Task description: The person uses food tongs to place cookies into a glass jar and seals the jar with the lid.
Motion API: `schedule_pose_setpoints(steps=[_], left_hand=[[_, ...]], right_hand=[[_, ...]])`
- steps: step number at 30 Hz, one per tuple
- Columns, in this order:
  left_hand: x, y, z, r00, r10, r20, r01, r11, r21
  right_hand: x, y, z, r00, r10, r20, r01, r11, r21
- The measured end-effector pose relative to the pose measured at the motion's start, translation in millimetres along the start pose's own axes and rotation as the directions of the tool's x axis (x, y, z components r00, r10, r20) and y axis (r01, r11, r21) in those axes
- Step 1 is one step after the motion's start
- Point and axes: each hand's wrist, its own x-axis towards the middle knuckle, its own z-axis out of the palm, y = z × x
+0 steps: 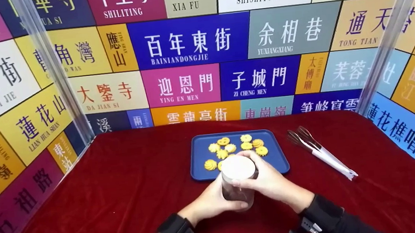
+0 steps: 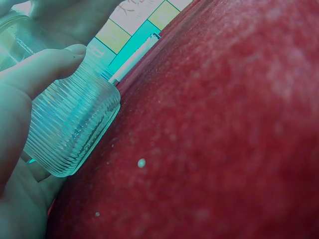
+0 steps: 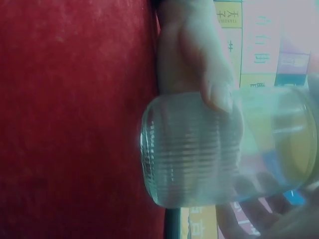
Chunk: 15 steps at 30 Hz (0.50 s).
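A clear ribbed glass jar (image 1: 235, 194) with a white lid (image 1: 238, 167) stands upright in front of me, and no contents show through its glass. My left hand (image 1: 210, 201) grips the lower body, its thumb across the near side. Around the top, at the lid, my right hand (image 1: 270, 181) has its fingers and thumb curled. In the left wrist view the ribbed base of the jar (image 2: 79, 119) is close to the red cloth; the right wrist view shows the jar (image 3: 194, 154) lying sideways across the picture, with the left thumb (image 3: 219, 94) on the glass.
Just behind the jar is a blue tray (image 1: 201, 174) with several yellow cookies (image 1: 222, 153). Tongs (image 1: 321, 151) with white handles lie to its right. Dark red cloth (image 1: 122, 187) covers the table, and panels with printed signs (image 1: 192, 41) surround it on the far side and both flanks.
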Motion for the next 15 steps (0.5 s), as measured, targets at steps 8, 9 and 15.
schedule_pose_setpoints(steps=[8,9,15], left_hand=[[0.8,-0.2,0.5,1.000,-0.020,-0.010,0.020,1.000,0.003],[0.8,-0.3,0.5,1.000,-0.020,-0.010,0.020,1.000,0.005],[0.4,-1.0,0.4,1.000,-0.022,-0.014,0.023,0.999,0.028]], right_hand=[[3.1,5.8,-8.7,0.992,-0.044,0.122,0.035,0.997,0.074],[2.9,5.6,-8.9,0.991,-0.047,0.124,0.038,0.997,0.074],[2.0,4.3,-7.8,0.991,-0.054,0.120,0.046,0.997,0.068]])
